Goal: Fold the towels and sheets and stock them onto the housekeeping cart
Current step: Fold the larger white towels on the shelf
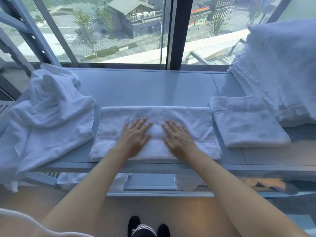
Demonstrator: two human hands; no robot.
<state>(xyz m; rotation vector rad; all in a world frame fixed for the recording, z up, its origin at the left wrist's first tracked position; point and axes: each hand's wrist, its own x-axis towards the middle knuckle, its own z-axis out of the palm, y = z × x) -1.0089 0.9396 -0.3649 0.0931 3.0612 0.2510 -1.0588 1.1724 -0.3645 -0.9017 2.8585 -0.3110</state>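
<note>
A white towel [155, 132], folded into a long band, lies flat at the middle of the pale ledge [147, 86], its near edge along the ledge's front lip. Both hands rest on it palm down with fingers straight and spread: the left hand [135, 137] just left of the towel's middle, the right hand [179, 138] just right of it, a small ridge of cloth raised between them. At 3 o'clock from the towel, just beside its end, sits a folded towel [248, 122] in a neat square. Beyond that, at 2 o'clock, rises a tall stack of folded linens [280, 71]. At 9 o'clock a rumpled heap of unfolded towels [49, 113] spills over the ledge's front. At 12 o'clock, behind the ledge, stands the window [119, 29].
</note>
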